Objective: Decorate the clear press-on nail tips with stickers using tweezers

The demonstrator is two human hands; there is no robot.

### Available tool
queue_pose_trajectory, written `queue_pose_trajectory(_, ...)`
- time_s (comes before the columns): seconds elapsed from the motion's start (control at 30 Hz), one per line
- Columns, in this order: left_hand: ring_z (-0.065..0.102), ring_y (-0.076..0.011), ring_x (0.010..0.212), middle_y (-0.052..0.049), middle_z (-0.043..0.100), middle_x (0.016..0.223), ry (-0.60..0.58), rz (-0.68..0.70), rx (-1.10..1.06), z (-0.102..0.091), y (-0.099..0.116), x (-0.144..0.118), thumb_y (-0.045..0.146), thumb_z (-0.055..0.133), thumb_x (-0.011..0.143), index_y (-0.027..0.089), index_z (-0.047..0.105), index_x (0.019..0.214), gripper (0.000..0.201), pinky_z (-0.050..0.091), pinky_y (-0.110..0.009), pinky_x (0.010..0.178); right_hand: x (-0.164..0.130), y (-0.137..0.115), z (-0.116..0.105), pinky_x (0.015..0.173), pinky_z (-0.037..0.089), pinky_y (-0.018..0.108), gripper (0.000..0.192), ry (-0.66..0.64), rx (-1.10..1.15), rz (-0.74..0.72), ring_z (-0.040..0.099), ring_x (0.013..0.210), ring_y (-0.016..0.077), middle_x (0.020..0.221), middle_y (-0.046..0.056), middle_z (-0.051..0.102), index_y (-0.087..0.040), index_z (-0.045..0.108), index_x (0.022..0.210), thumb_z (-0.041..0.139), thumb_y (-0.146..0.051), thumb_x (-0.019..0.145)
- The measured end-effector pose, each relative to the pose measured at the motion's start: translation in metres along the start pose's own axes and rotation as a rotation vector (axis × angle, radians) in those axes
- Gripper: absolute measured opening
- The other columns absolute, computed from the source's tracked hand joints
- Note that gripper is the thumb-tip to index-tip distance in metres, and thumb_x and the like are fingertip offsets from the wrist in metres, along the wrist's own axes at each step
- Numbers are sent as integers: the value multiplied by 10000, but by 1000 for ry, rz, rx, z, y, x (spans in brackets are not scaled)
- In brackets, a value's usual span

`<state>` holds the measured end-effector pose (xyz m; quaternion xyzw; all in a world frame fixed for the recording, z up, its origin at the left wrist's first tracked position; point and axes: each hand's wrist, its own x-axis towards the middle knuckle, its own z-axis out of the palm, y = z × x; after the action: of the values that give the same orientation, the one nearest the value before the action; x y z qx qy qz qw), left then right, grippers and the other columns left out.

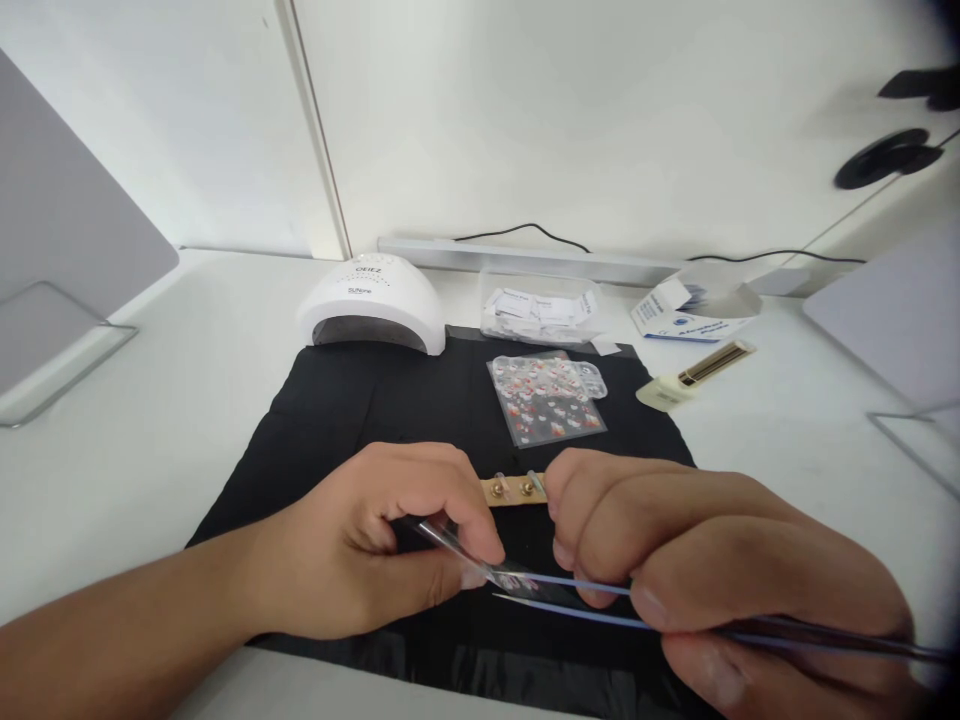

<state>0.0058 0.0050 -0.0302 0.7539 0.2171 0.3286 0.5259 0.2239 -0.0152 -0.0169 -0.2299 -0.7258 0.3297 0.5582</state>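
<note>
My left hand [405,545] pinches a clear sticker sheet [517,583] between thumb and forefinger, tilted above the black mat [330,400]. Small pinkish and white prints show near its end. From the right, my right hand [720,560] grips blue tweezers [592,612]. Their two tips are apart and lie close to the sheet's printed end; whether they touch it I cannot tell. Behind my hands lies a tan strip [514,490] with gold studs and clear nail tips on it, both its ends hidden by my fingers.
Farther back on the mat lie patterned sticker sheets [551,420] under a clear case [540,378]. A white nail lamp [375,300], a clear box of packets [540,308] and an open carton [694,308] stand behind. A cream bottle with a gold cap [694,378] lies right.
</note>
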Motion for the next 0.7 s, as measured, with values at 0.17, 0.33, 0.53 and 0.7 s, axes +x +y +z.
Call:
queue_pose_trajectory(0.17,577,-121,685,-45,626,791,-23,-39,10,0,1,-1,52,640,848,146,675,866,102,477,-242,622,3,-2,2,464,489,295,364,-42,-37,-16,563,459,133,512,13,596,-190,633,662,502,-294,985)
queue_pose_trajectory(0.33,552,-108,662,-30,605,775,-44,-60,33,0,2,0,69,637,863,140,663,848,78,448,-232,599,6,-4,-3,503,518,316,309,-144,-83,3,635,531,169,549,26,610,-202,630,715,510,-318,975)
queue_pose_trajectory(0.53,566,-124,676,-37,620,774,-68,-65,42,-2,1,-2,129,637,890,136,654,870,28,451,-244,612,9,-4,-1,469,503,318,285,-107,-29,-47,590,471,158,517,29,599,-190,624,721,535,-320,958)
queue_pose_trajectory(0.7,554,-113,622,-30,609,712,-132,-93,-1,-5,2,0,153,620,906,124,659,840,82,430,-224,573,0,2,-9,491,511,339,197,-135,38,-42,585,501,168,564,43,615,-179,646,752,576,-268,912)
